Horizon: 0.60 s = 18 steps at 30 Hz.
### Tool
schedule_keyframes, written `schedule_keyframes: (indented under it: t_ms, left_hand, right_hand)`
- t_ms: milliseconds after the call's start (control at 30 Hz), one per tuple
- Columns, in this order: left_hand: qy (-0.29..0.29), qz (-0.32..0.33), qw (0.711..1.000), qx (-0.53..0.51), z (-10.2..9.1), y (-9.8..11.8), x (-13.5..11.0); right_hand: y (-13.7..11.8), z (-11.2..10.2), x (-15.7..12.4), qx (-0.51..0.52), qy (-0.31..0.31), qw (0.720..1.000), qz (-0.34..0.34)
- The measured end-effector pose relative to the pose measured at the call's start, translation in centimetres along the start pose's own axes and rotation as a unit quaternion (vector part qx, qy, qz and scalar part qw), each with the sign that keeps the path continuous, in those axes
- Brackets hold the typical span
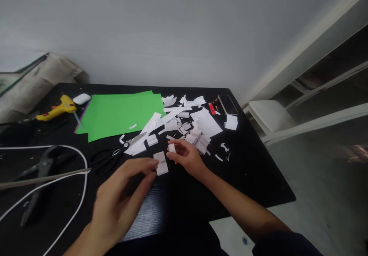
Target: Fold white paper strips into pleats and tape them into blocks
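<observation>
Within the right grip (188, 157) (near its tips), white paper piece (171, 148).

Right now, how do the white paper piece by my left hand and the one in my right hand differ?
The left piece shows a larger face than the right piece. A line crosses the left piece, while the right piece's visible face looks plain. The right hand pinches the right piece; the left piece is at the fingertips of the left hand, grip unclear. Both are white.
</observation>
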<state>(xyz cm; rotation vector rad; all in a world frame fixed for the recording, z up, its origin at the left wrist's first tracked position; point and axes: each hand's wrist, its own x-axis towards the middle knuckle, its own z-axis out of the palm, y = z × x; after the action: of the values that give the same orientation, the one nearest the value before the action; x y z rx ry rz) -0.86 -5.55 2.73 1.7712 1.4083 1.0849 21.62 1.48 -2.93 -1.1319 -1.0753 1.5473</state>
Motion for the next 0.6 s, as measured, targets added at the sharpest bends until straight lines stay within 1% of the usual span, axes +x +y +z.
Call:
schedule_keyframes:
  t_ms: [100, 167, 200, 233, 300, 333, 400, 467, 533, 600]
  left_hand:
    - [-0.018, -0.013, 0.998, -0.061, 1.4, -1.0, 2.2]
    - [-0.009, -0.026, 0.997, -0.066, 1.5, -2.0, 3.2]
    - [-0.003, -0.035, 0.997, -0.065, 1.3, -2.5, 3.5]
    - [-0.011, -0.050, 0.997, -0.056, 1.1, -3.0, 3.7]
    - [-0.013, -0.075, 0.997, -0.025, 0.3, -4.2, 3.9]
    - [-0.016, -0.076, 0.997, 0.000, -0.2, -4.8, 3.9]
    - [-0.020, -0.062, 0.997, 0.052, -1.1, -5.9, 3.8]
    - [-0.021, -0.023, 0.993, 0.110, -1.8, -6.9, 3.8]
    - [-0.032, 0.007, 0.986, 0.163, -2.2, -7.6, 3.7]
    - [-0.040, 0.035, 0.978, 0.202, -2.1, -8.2, 3.7]
  right_hand:
    - [0.3, -0.1, -0.3, -0.099, 0.032, 0.994, -0.039]
    - [0.4, 0.0, -0.6, -0.180, 0.046, 0.979, -0.084]
    - [0.4, 0.0, -0.7, -0.214, 0.047, 0.970, -0.107]
    - [0.5, 0.0, -0.8, -0.242, 0.045, 0.961, -0.130]
    - [0.6, 0.1, -0.9, -0.278, 0.038, 0.945, -0.171]
    - [0.8, 0.1, -0.9, -0.288, 0.034, 0.938, -0.188]
    - [1.1, 0.0, -0.9, -0.301, 0.031, 0.929, -0.214]
    - [1.3, 0.0, -0.9, -0.309, 0.031, 0.922, -0.231]
    - [1.6, 0.0, -0.8, -0.316, 0.031, 0.917, -0.241]
    - [1.6, 0.1, -0.8, -0.319, 0.031, 0.915, -0.244]
